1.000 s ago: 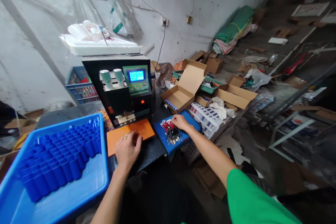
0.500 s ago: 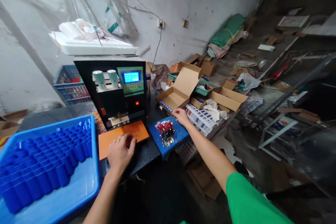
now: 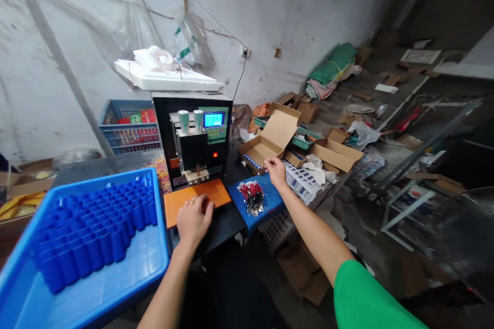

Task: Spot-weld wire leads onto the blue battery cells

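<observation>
My left hand [image 3: 196, 218] lies over the orange board [image 3: 216, 191] in front of a black machine [image 3: 189, 150] with a lit blue screen. Its fingers are curled down, and anything beneath them is hidden. My right hand [image 3: 276, 172] hovers above the blue cloth [image 3: 273, 199], thumb and fingertips pinched together; what they hold is too small to make out. Below and left of it, a bundle of red and black wires [image 3: 253, 198] with white and metal ends lies on the cloth. An open cardboard box [image 3: 284, 122] behind the right hand has a row of small blue-topped pieces [image 3: 252, 161] along its front.
At left, a large blue tray [image 3: 164, 247] holds many upright blue cylinders [image 3: 96, 226]. A blue crate [image 3: 131, 131] stands behind it. White foam [image 3: 165, 78] sits atop the machine. More cardboard boxes [image 3: 335, 153] and a white plastic basket [image 3: 303, 181] are at right.
The camera view has shifted, so the machine and tray appear farther right. My right hand has lifted slightly off the wires and the box's front edge. My left hand stays on the orange board.
</observation>
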